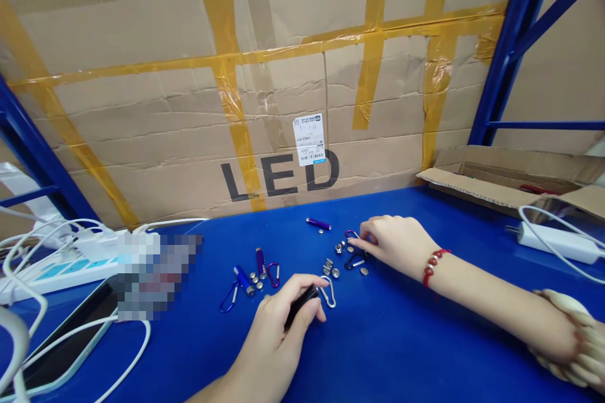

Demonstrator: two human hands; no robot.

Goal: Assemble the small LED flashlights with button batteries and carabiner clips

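Observation:
My left hand point(278, 321) is closed around a small black keychain flashlight point(301, 303), with a silver carabiner clip point(329, 293) hanging at its end. My right hand point(392, 240), with a red bead bracelet on the wrist, reaches forward and pinches at a purple carabiner clip point(350, 234) on the blue table point(401, 340). Between the hands lie several small silver button batteries and caps point(333, 264). A purple flashlight body point(318, 223) lies farther back. Blue and purple flashlight bodies point(250, 271) with carabiners lie to the left.
A taped cardboard sheet marked LED point(283, 107) stands behind the table. A white power strip with cables point(61, 258) and a phone point(66, 346) lie at left. An open cardboard box point(510, 176) and a white charger point(553, 242) sit at right. Blue rack posts point(510, 56) flank the table.

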